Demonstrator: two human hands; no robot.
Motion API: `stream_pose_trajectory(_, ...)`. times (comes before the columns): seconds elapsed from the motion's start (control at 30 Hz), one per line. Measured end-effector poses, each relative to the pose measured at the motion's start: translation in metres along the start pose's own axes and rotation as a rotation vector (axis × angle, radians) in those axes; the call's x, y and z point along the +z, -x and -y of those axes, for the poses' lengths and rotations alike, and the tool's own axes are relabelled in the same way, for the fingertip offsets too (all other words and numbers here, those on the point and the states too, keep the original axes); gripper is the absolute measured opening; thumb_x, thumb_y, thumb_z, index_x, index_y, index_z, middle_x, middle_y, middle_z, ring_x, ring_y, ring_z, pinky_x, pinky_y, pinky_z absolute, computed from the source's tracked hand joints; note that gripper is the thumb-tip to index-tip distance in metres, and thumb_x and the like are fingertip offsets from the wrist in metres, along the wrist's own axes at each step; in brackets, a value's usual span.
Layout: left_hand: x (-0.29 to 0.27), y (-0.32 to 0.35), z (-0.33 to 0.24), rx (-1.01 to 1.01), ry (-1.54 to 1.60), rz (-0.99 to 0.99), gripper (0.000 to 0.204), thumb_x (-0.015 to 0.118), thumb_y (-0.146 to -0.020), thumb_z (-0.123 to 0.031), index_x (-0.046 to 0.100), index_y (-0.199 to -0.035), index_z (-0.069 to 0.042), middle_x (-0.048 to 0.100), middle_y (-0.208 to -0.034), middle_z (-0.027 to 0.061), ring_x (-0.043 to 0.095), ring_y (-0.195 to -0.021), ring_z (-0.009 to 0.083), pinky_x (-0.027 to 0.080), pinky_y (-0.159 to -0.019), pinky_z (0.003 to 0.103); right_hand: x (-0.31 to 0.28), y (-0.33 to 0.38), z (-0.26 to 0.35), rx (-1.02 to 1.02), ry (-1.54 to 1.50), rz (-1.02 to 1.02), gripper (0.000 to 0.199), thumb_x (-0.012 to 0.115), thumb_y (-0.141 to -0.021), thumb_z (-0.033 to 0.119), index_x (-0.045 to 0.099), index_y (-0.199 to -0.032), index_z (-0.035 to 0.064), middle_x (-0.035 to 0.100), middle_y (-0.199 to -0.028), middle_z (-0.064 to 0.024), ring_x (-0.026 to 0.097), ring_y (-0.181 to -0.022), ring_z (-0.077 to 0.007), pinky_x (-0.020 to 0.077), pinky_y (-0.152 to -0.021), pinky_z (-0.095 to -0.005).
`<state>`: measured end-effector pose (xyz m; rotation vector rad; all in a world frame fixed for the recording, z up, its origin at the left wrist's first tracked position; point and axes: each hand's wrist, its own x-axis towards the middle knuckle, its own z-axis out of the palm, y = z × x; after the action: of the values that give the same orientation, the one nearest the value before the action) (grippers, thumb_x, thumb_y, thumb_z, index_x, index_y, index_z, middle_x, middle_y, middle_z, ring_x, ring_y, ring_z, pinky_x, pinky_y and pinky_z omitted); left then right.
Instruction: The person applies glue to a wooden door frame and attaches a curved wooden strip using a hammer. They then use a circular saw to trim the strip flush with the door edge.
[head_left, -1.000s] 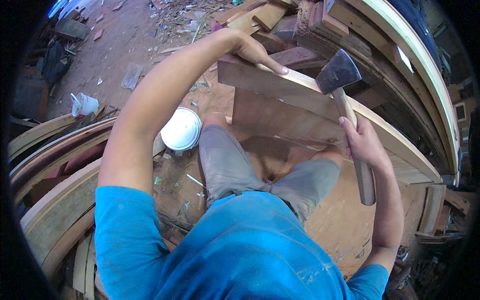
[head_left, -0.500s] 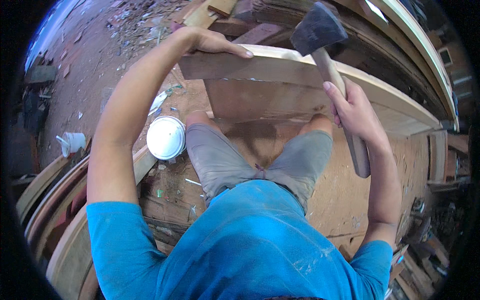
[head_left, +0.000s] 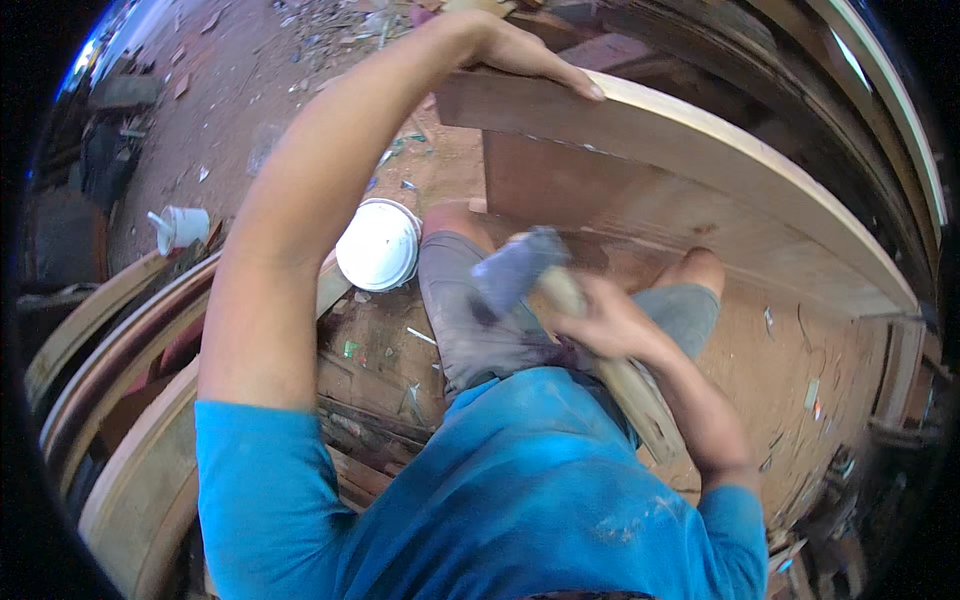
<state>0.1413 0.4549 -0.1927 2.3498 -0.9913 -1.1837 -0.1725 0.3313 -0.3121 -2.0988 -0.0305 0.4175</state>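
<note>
Over my lap, my right hand (head_left: 612, 318) grips a hatchet (head_left: 520, 272) by its wooden handle, close below the dark head. The head points up and left, the handle end toward my lower right; both are a little blurred. My left hand (head_left: 530, 60) holds the upper edge of a long wooden board (head_left: 680, 130) at its left end. One digit lies along the top edge; the other fingers are largely hidden. The board stands on edge across my knees' far side, with a flat brown panel (head_left: 570, 190) joined below it.
A white lidded bucket (head_left: 378, 245) stands left of my knee. Farther left are a small white container (head_left: 182, 228) and curved wooden pieces (head_left: 140, 490). Stacked timber (head_left: 700, 50) lies beyond the board. Scraps litter the dirt floor (head_left: 270, 90).
My right hand has brought the hatchet down and left, from above the board's edge to over my lap. The left hand stays on the board; the whole view has shifted.
</note>
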Motion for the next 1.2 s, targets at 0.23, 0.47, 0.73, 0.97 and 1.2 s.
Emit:
stream_pose_trajectory(0.23, -0.002, 0.002, -0.005, -0.038, 0.012, -0.089, 0.106, 0.069, -0.071, -0.078, 0.053, -0.141, -0.001, 0.057, -0.137, 0.0234, 0.059, -0.122, 0.0342, 0.047, -0.103, 0.044, 0.136, -0.161, 0.075, -0.189, -0.179, 0.321, 0.035, 0.060, -0.085, 0.015, 0.058, -0.113, -0.0059, 0.069, -0.089, -0.0183, 0.071, -0.069, -0.0298, 0.0586, -0.061, -0.0416)
stream_pose_trajectory(0.47, 0.007, 0.009, -0.016, -0.155, 0.102, 0.038, 0.097, 0.068, -0.076, -0.073, 0.057, -0.136, 0.002, 0.064, -0.126, 0.0235, 0.067, -0.109, 0.0301, 0.053, -0.094, 0.041, 0.164, -0.188, 0.053, 0.158, -0.814, -0.045, 0.029, 0.066, -0.089, 0.013, 0.054, -0.098, -0.0119, 0.065, -0.077, -0.0174, 0.065, -0.054, -0.0228, 0.0529, -0.042, -0.0365)
stream_pose_trajectory(0.73, 0.016, 0.007, -0.019, -0.113, 0.038, 0.027, 0.088, 0.065, -0.082, -0.069, 0.059, -0.132, 0.003, 0.069, -0.115, 0.0197, 0.069, -0.099, 0.0263, 0.054, -0.085, 0.038, 0.196, -0.193, 0.083, -0.003, -0.371, -0.314, 0.038, 0.067, -0.086, 0.021, 0.056, -0.105, -0.0102, 0.068, -0.084, -0.0216, 0.070, -0.069, -0.0317, 0.0558, -0.060, -0.0436)
stream_pose_trajectory(0.97, 0.019, 0.006, 0.011, -0.066, 0.044, 0.003, 0.083, 0.063, -0.084, -0.067, 0.063, -0.127, 0.004, 0.070, -0.112, 0.0185, 0.068, -0.098, 0.0237, 0.054, -0.085, 0.036, 0.187, -0.178, 0.082, 0.205, -0.642, -0.084, 0.037, 0.067, -0.084, 0.016, 0.057, -0.109, -0.0104, 0.068, -0.080, -0.0193, 0.069, -0.065, -0.0272, 0.0544, -0.058, -0.0406)
stream_pose_trajectory(1.2, 0.013, 0.008, -0.008, -0.064, 0.077, 0.059, 0.084, 0.063, -0.084, -0.067, 0.063, -0.126, 0.005, 0.070, -0.113, 0.0176, 0.067, -0.099, 0.0228, 0.053, -0.083, 0.035, 0.164, -0.185, 0.085, 0.304, -0.952, -0.380, 0.040, 0.063, -0.091, 0.014, 0.042, -0.117, -0.0076, 0.062, -0.076, -0.0161, 0.065, -0.057, -0.0217, 0.0520, -0.043, -0.0372)
